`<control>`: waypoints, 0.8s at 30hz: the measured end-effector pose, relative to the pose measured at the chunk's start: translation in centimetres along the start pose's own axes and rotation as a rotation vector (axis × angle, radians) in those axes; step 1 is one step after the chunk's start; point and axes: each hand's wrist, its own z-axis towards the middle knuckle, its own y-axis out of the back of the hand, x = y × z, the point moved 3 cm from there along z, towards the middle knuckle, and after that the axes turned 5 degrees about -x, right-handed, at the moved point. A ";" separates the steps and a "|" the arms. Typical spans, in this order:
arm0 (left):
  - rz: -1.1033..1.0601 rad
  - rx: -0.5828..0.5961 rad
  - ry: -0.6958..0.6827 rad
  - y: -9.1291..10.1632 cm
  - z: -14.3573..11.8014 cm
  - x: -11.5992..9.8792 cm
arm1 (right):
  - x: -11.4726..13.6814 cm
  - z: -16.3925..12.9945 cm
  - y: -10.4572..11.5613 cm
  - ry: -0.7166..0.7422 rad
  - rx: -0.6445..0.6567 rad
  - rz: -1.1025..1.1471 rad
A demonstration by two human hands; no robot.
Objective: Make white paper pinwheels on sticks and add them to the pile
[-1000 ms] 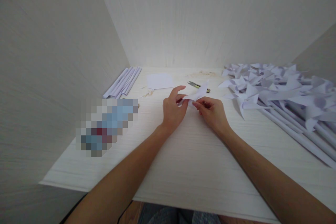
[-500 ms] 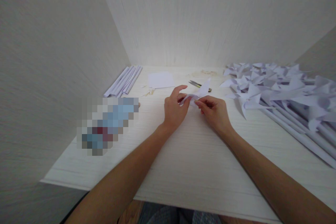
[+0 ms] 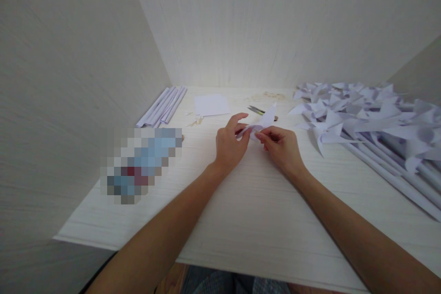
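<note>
Hands are meeting over the pale wooden surface [image 3: 255,202], the left hand [image 3: 228,145] and right hand [image 3: 280,147] both pinching one small folded white paper piece [image 3: 262,124] just above it, each grip closing narrowly on a flap, probably so the fold is keeping its shape. Beyond the paper, small metal scissors [image 3: 257,110] and a flat white paper sheet [image 3: 211,104] are lying within reach. Rolled white paper tubes [image 3: 161,106] are resting against the left wall; finished white paper pinwheels [image 3: 365,115] are piling up on the right. No containers are showing.
</note>
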 end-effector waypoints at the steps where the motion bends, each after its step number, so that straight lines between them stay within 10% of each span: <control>1: -0.004 -0.001 0.005 0.0 0.0 0.0 | 0.0 0.0 0.0 0.000 0.001 -0.001; 24: -0.195 -0.018 0.209 -0.3 0.3 0.5 | -0.2 -0.1 0.0 -0.017 -0.009 0.027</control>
